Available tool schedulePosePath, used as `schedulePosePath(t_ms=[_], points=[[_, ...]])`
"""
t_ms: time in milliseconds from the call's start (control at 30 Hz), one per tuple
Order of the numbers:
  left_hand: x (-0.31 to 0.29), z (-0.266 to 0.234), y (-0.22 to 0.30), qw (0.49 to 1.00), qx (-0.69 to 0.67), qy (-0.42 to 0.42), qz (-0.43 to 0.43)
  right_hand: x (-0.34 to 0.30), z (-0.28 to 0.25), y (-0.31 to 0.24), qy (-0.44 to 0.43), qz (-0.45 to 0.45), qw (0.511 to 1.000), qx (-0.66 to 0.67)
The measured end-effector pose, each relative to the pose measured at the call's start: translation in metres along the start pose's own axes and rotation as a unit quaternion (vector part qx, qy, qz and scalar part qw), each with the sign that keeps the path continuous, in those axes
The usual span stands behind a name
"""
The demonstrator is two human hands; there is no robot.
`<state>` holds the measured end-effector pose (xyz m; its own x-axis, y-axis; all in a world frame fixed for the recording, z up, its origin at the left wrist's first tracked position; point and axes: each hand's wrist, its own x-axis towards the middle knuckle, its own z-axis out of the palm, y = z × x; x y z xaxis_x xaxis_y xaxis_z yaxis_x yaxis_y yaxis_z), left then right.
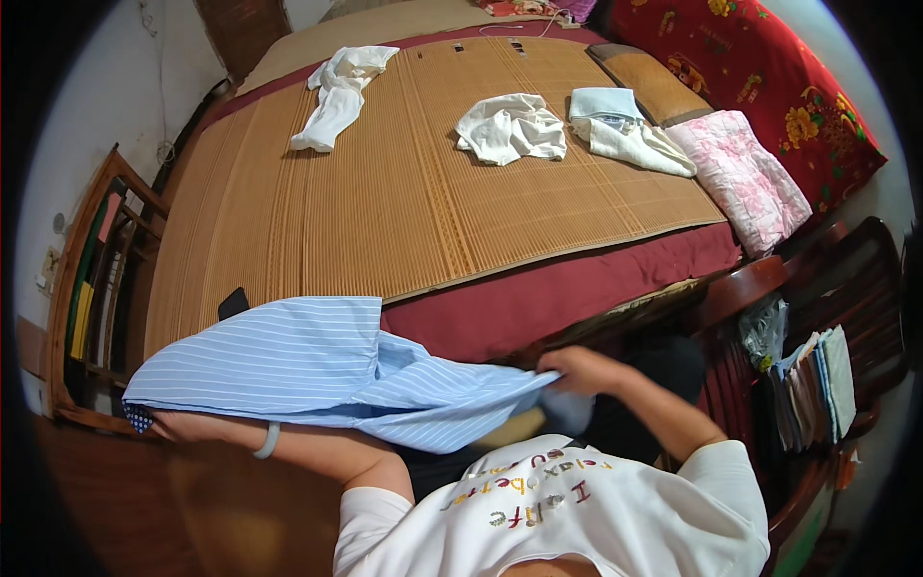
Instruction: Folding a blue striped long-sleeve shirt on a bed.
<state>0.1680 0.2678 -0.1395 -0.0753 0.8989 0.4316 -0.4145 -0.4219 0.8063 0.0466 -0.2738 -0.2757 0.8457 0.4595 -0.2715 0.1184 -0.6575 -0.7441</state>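
Note:
A light blue shirt with white stripes stretches between my two hands, over the near edge of the bed. At its left end, beside a dark dotted trim, my left hand grips the cloth; its fingers are mostly tucked behind the fabric. My right hand is closed on the other end, which is bunched into a narrow gather and slightly blurred. The wide part of the shirt lies partly on the bamboo mat, and its lower folds hang over my lap.
White garments and a crumpled white cloth lie on the mat, beside a folded pale garment. A dark phone-like object touches the shirt. At right are a pink quilted piece and a wooden chair with folded cloths.

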Motion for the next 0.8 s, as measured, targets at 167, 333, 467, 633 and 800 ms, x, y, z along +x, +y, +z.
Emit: schedulePosePath(t_ms=[167, 333, 467, 633, 800], points=[[-0.066, 0.032, 0.071, 0.988, 0.106, 0.021, -0.106, -0.023, -0.151, -0.028, 0.083, 0.030, 0.968, -0.235], [-0.096, 0.069, 0.050, 0.971, -0.203, -0.041, -0.118, 0.019, -0.255, -0.045, 0.253, -0.015, 0.866, -0.431], [-0.108, 0.081, 0.042, 0.959, -0.241, -0.040, -0.142, 0.070, -0.273, -0.017, 0.417, -0.027, 0.785, -0.458], [-0.091, 0.080, 0.014, 0.967, -0.216, -0.007, -0.138, 0.060, -0.228, 0.048, 0.381, -0.028, 0.837, -0.392], [-0.074, 0.072, 0.009, 0.972, -0.204, 0.001, -0.117, 0.004, -0.176, 0.068, 0.307, -0.041, 0.882, -0.356]])
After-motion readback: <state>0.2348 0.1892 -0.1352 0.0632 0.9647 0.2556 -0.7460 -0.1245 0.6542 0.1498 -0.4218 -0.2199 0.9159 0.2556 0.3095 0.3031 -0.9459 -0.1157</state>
